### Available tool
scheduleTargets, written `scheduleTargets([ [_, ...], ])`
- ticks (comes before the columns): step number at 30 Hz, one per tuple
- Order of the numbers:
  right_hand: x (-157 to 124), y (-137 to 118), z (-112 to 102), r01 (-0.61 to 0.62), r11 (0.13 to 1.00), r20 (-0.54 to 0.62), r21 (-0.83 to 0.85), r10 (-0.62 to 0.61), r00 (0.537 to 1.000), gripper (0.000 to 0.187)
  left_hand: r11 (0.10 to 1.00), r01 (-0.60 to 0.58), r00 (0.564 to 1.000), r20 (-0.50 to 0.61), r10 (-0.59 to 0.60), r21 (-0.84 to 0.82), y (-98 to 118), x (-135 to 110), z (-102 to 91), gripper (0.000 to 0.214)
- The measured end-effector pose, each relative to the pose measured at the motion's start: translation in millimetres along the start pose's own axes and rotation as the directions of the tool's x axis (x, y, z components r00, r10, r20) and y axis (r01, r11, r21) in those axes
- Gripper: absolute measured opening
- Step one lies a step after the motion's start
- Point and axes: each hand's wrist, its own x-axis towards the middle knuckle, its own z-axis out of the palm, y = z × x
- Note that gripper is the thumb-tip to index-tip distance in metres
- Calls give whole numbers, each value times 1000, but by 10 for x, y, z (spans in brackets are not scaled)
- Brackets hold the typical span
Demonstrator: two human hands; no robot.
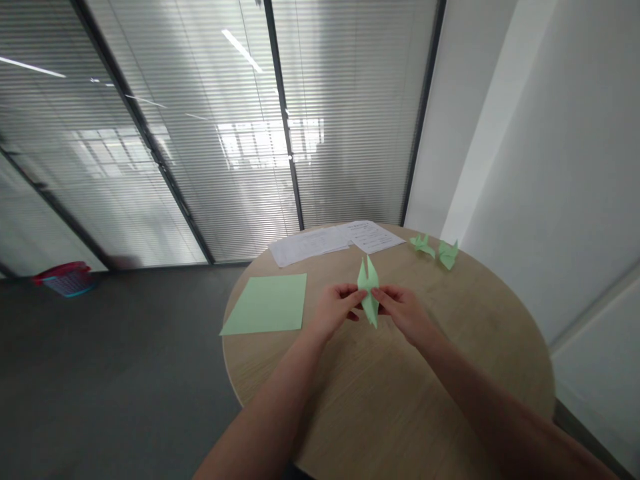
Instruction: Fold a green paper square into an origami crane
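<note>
Between my hands is a piece of folded green paper, narrow and diamond-like, with two points at its far end split by a slit. My left hand pinches its left edge, thumb on top. At the opposite edge, my right hand grips it the same way. The fingers beneath the paper are partly hidden. The folded paper is held over the middle of the round table. To the left of my left hand lies a flat stack or sheet of green paper.
White printed sheets overlap at the far edge of the round wooden table. Two folded green paper figures rest at the far right. A red and blue basket stands on the floor, left. A white wall rises close by on the right.
</note>
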Motion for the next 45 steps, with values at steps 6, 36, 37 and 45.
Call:
scheduleTargets([
  [6, -10, 18, 5, 87, 981, -71, -171, -100, 992, 31, 1000, 0, 1000, -28, 1, 27, -45, 8, 18, 30],
  [36, 4, -12, -8, -32, 999, -29, 38, 33, 999, 41, 1000, -14, 999, -30, 14, 21, -14, 17, -2, 32],
  [37, 7, -12, -16, -30, 999, -30, 21, 30, 999, 40, 1000, -7, 1000, -16, 8, 29, -10, 10, 4, 33],
  [45, -9, 0, 10, -20, 995, 15, -96, 22, 1000, 34, 997, -51, 998, -19, 53, 57, -5, 4, 11, 24],
])
